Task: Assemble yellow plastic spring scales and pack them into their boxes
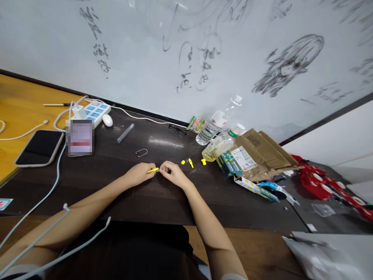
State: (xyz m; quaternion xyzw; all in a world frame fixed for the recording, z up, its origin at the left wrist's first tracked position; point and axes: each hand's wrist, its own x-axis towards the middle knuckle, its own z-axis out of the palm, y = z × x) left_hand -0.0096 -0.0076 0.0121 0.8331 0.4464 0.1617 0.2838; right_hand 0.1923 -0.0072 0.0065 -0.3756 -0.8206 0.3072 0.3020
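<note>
My left hand (139, 174) is closed around a slim yellow plastic piece (152, 170), which sticks out toward the right. At its end, my right hand (174, 174) pinches something small, thin and metallic, too small to name. Both hands are close together just above the dark table. Right of them lie a small round yellow piece (183, 162), a narrow yellow piece (190, 163) and a short yellow cap-like piece (203, 161). Beyond my left hand are a bent metal wire loop (142, 153) and a clear plastic tube (126, 133).
At left are a phone (39, 147), a power strip (97, 112), a white mouse-like object (107, 120) and loose cables. Bottles (212, 126), a flattened cardboard box (256, 149) and blue-white scissors (275, 188) crowd the right. A whiteboard (140, 50) rises behind the table.
</note>
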